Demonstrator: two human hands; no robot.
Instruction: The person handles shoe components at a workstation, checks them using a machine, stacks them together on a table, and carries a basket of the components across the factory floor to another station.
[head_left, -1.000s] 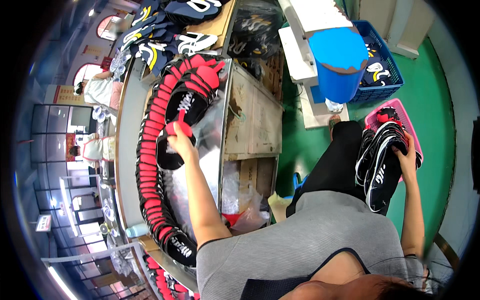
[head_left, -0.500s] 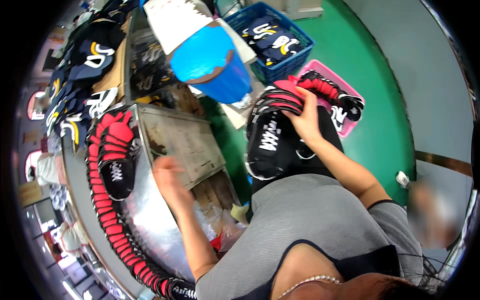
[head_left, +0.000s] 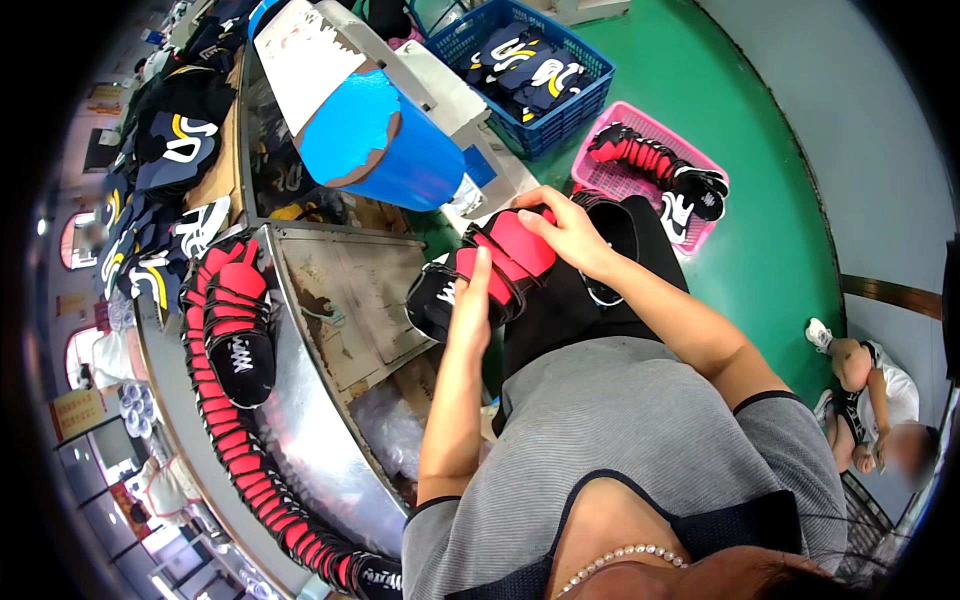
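A small stack of black-and-red shoe uppers (head_left: pixel 515 248) is between my hands, above my lap. My left hand (head_left: pixel 472 303) grips its near left side, thumb up along the red part. From the far right, my right hand (head_left: pixel 568 232) holds the stack, with its fingers over the red part. Beneath my right forearm, another dark upper (head_left: pixel 607 245) with a pale edge lies on my lap. At left, a long overlapping row of red-and-black uppers (head_left: pixel 228 440) curves along the metal table (head_left: pixel 310 430). A shorter stack of uppers (head_left: pixel 240 368) rests on its far end.
Ahead stands a machine with a blue rounded cover (head_left: pixel 410 165). Beyond are a blue basket (head_left: pixel 603 85) of navy pieces and a pink basket (head_left: pixel 595 180) holding uppers. Navy pieces (head_left: pixel 175 150) pile up far left. Another person (head_left: pixel 890 395) sits at right.
My left hand has moved right, from above the metal table to the stack, and now grips it. The stack has left my lap, shifted left and turned. My right hand has moved left with it.
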